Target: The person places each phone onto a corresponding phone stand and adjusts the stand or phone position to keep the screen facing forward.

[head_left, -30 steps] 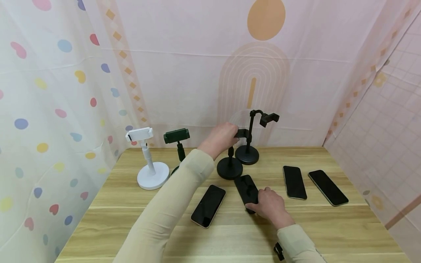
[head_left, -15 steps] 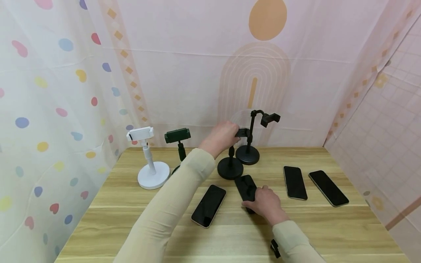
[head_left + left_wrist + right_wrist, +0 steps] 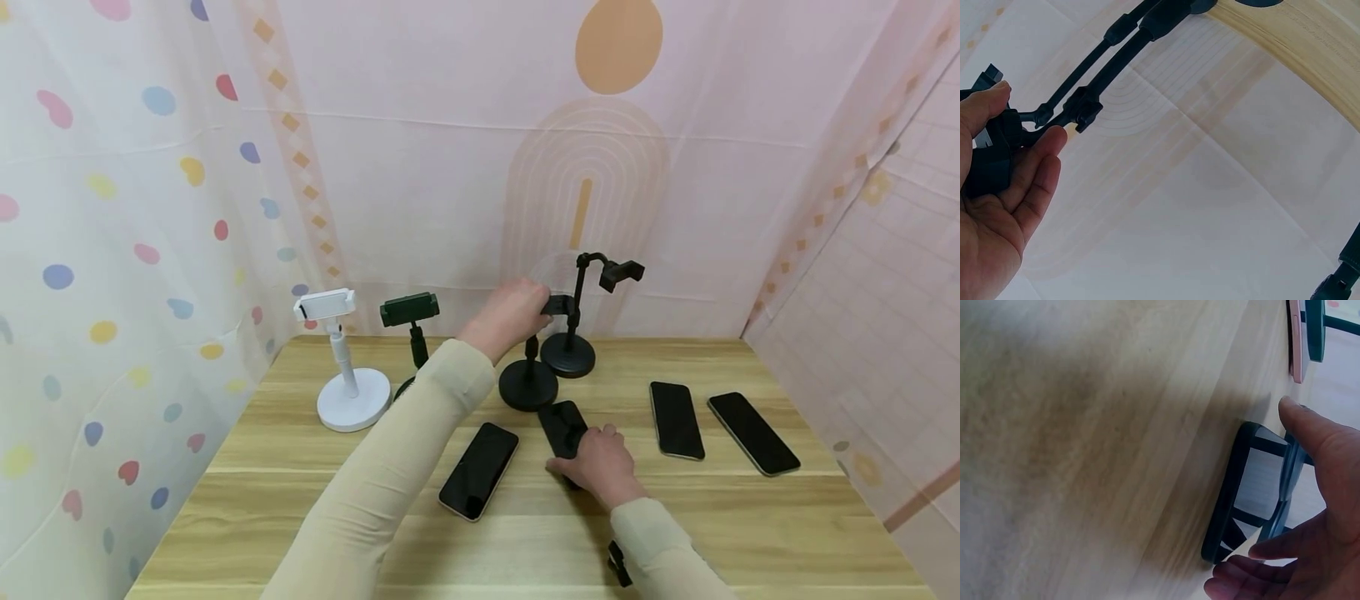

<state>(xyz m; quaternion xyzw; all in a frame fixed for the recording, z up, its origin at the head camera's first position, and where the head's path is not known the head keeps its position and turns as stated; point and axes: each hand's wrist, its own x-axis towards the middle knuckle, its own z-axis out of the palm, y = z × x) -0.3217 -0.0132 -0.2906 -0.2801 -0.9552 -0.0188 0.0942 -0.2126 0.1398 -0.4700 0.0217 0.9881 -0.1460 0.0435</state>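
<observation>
My left hand (image 3: 510,317) grips the clamp of a black phone stand (image 3: 528,386) at the back. In the left wrist view, the thumb lies over the black clamp (image 3: 990,167) with the fingers beneath. My right hand (image 3: 600,465) reaches over the near end of a black smartphone (image 3: 561,427), which lies just in front of that stand's round base. Thumb and fingers spread to either side of the phone. In the right wrist view, fingertips (image 3: 1225,575) are close by the phone's corner, the thumb is extended, and the glossy screen reflects the stands.
Another black phone stand (image 3: 567,355), with a curved arm, stands behind. A white stand (image 3: 352,400) and a dark green stand (image 3: 409,309) are at left. One smartphone (image 3: 478,472) lies left of my right hand; two more phones (image 3: 677,421) lie at right on the wooden table (image 3: 787,533).
My right hand has shifted left over the phone's near end, bringing the thumb to the phone's left side. My left hand keeps its grip on the stand's clamp. The head view has turned slightly.
</observation>
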